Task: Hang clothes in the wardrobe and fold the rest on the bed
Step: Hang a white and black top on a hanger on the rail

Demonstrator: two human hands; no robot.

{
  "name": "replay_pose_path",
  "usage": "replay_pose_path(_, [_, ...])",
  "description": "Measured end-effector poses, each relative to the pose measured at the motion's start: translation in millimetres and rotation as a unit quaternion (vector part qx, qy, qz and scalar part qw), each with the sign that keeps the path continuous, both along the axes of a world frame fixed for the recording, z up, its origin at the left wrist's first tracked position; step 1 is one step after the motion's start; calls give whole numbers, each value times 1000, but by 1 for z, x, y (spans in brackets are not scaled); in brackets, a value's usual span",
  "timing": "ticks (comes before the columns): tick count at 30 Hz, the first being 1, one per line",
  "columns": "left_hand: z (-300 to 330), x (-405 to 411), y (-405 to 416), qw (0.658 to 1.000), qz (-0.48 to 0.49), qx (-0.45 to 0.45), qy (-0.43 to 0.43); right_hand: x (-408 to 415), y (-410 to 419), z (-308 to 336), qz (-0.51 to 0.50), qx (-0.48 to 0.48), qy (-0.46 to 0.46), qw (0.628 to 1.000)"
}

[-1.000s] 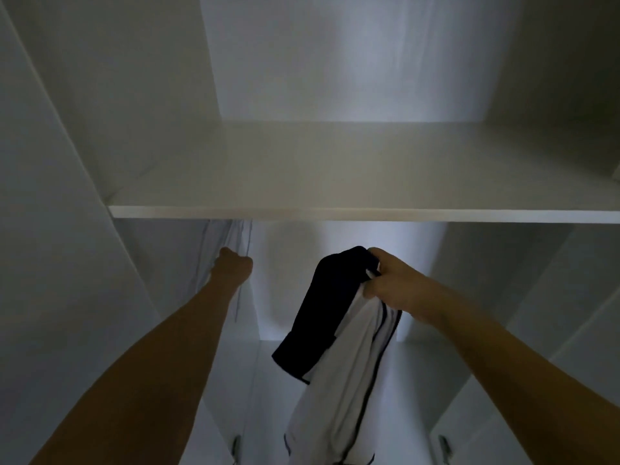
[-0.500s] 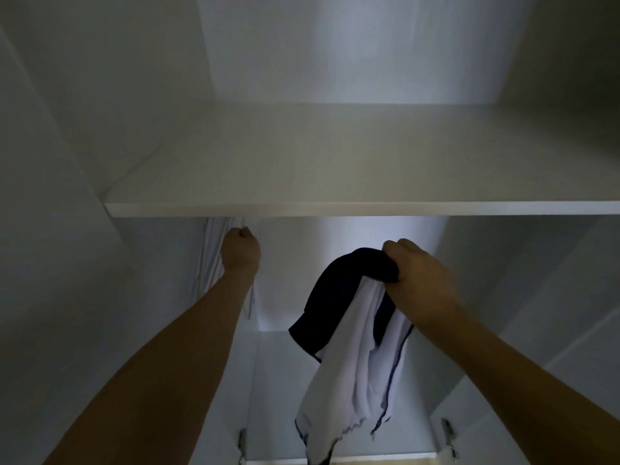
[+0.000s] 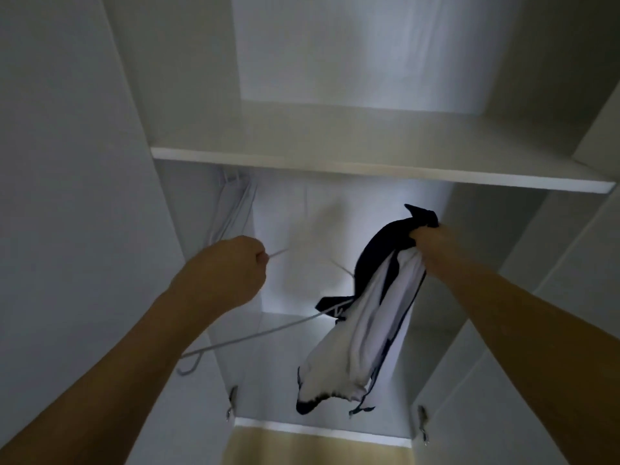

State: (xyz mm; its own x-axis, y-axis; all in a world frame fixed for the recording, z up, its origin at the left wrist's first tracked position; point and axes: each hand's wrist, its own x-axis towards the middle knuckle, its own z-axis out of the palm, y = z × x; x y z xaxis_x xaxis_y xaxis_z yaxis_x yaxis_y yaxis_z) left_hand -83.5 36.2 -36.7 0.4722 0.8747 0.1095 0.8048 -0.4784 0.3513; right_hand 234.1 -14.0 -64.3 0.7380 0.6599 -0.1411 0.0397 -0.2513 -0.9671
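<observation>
I look into a white wardrobe. My left hand (image 3: 231, 266) grips a thin pale wire hanger (image 3: 255, 337) by its top, and the hanger swings below and to the right of the fist, blurred by motion. My right hand (image 3: 432, 243) grips a white garment with dark navy collar and trim (image 3: 362, 330), bunched at the collar. The garment hangs down in front of the wardrobe's back wall, under the shelf (image 3: 369, 169). The hanger's right end passes close to the garment's dark edge.
A pale grey garment (image 3: 231, 209) hangs at the left under the shelf. The wardrobe's side panels (image 3: 84, 196) stand close on both sides. Door hinges (image 3: 231, 401) show low on each side. A light wooden floor strip (image 3: 318, 448) lies at the bottom.
My left hand has come down and away from the rail with a hanger in it. My right hand stays up with the garment. The view has tilted down and pulled back.
</observation>
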Motion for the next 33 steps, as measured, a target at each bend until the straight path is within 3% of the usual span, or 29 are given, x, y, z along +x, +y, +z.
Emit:
replay_pose_path(3, [26,-1,-60,999,-30,22,5,15,-19,-3,0,-122,-125,985])
replay_pose_path(7, [46,0,-109,998,-55,34,-17,18,-41,-7,13,-129,-182,975])
replay_pose_path(15, [44,29,-123,994,-82,27,-70,22,-79,18,79,-25,-159,984])
replay_pose_path(20, [30,58,-124,991,-103,17,-80,33,-97,38,106,-14,-177,978])
replay_pose_path(26, [60,67,-131,990,-118,28,-77,58,-123,50,62,25,-85,994])
replay_pose_path(33, [91,44,-146,986,-115,66,-104,83,-147,50,0,9,-77,997])
